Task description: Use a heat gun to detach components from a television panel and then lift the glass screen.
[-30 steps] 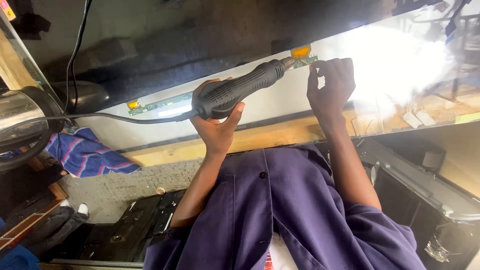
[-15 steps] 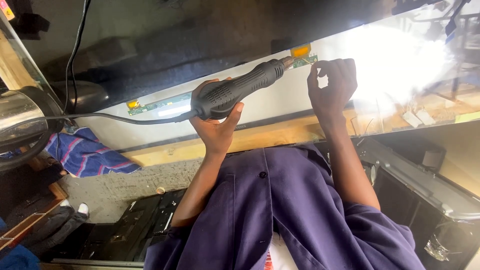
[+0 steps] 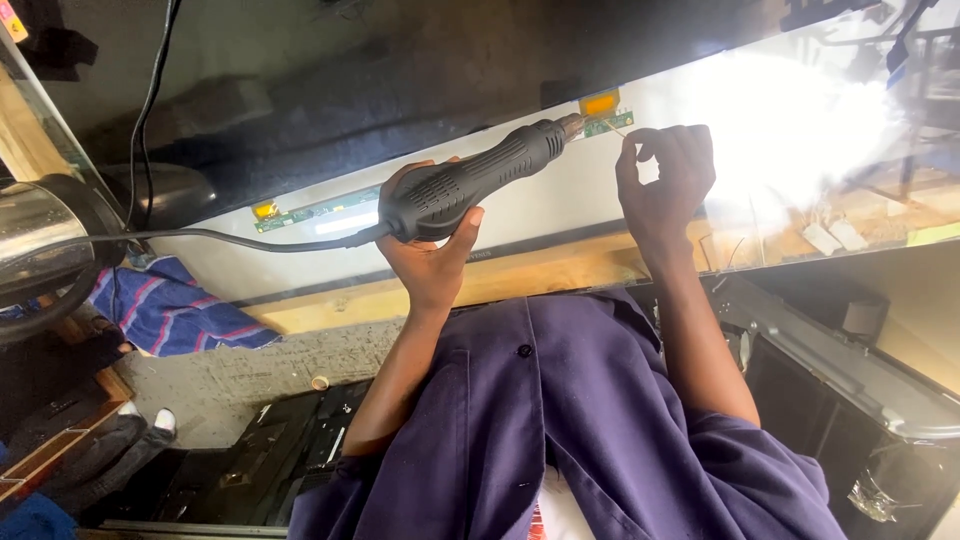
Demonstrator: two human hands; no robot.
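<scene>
My left hand (image 3: 432, 255) is clenched around the thick ribbed handle of a black plastic heat gun (image 3: 478, 180), fingers wrapped over the top and the thumb pressed along the near side. The gun runs up and away from that hand toward my other one, and its metal nozzle ends right at a narrow green circuit strip (image 3: 608, 125) with an orange tab. A black power cord (image 3: 200, 238) leaves the back of the handle and trails outward past the hand.

My right hand (image 3: 665, 180) is curled, thumb and forefinger pinched together just beside the nozzle tip. I see a thin pale sliver reaching from the pinch toward the strip, but I cannot tell what it is.

Both hands hover over the edge of a large glossy display panel (image 3: 560, 205), and a second length of green strip (image 3: 315, 210) lies along it beyond my left hand. Below the wrists are my purple shirt sleeves (image 3: 560, 420). A striped blue cloth (image 3: 170, 310) lies well off past the cord.
</scene>
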